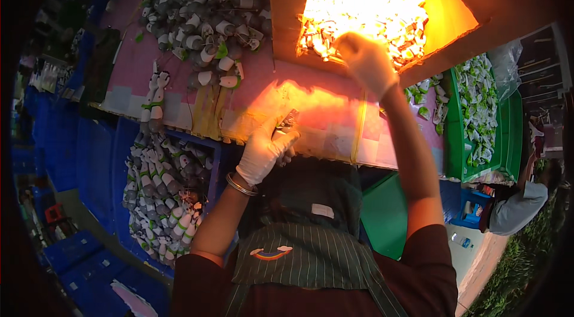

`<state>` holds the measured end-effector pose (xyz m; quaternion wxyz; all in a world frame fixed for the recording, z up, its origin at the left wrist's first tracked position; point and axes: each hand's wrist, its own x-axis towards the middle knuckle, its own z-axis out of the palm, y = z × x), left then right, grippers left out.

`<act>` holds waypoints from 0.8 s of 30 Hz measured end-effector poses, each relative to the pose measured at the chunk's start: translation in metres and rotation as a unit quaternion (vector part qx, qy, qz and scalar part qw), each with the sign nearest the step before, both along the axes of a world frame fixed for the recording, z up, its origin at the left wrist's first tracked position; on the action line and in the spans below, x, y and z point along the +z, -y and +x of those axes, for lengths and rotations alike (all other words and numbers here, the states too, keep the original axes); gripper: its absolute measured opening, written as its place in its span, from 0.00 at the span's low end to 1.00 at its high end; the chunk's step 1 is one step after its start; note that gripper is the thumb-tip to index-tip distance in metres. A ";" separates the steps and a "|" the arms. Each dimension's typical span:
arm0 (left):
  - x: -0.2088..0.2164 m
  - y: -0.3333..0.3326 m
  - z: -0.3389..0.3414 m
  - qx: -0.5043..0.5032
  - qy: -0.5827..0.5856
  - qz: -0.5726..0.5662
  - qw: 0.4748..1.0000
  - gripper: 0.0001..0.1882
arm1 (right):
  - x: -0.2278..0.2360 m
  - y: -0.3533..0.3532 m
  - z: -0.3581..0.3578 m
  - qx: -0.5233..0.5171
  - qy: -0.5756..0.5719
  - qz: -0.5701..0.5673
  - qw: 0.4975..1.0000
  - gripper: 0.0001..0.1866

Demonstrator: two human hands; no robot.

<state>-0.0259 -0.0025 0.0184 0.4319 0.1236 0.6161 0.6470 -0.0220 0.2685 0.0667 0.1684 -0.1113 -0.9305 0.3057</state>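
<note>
My left hand (pixel 262 151), in a white glove, is closed around a small grey piece (pixel 286 125) above the near edge of the pink-covered table. Most of that piece is hidden by my fingers. Also gloved, my right hand (pixel 369 67) is over the near side of a brightly lit cardboard box (pixel 287 15). Its fingers are bent together, and glare hides whatever may be between them. Inside the box lies a heap of small pale pieces (pixel 365 6), mostly washed out by the light.
Grey-and-white parts (pixel 203 18) are heaped at the far left of the table. Joined white, grey and green figures (pixel 158 188) fill a blue bin at left. A green crate (pixel 457 131) of green-and-white pieces stands at right. Beyond it, another person's sleeve (pixel 519 209) shows.
</note>
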 end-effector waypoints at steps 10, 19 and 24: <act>-0.006 0.008 0.006 -0.005 0.033 0.004 0.999 0.23 | -0.018 -0.090 -0.089 -0.205 0.073 0.224 0.950 0.17; -0.008 0.010 0.006 -0.012 0.038 -0.021 0.999 0.21 | -0.010 -0.090 -0.099 -0.175 -0.013 0.244 0.954 0.16; -0.003 0.002 0.010 -0.010 0.066 -0.004 0.998 0.18 | -0.015 -0.088 -0.074 -0.156 -0.054 0.246 0.955 0.16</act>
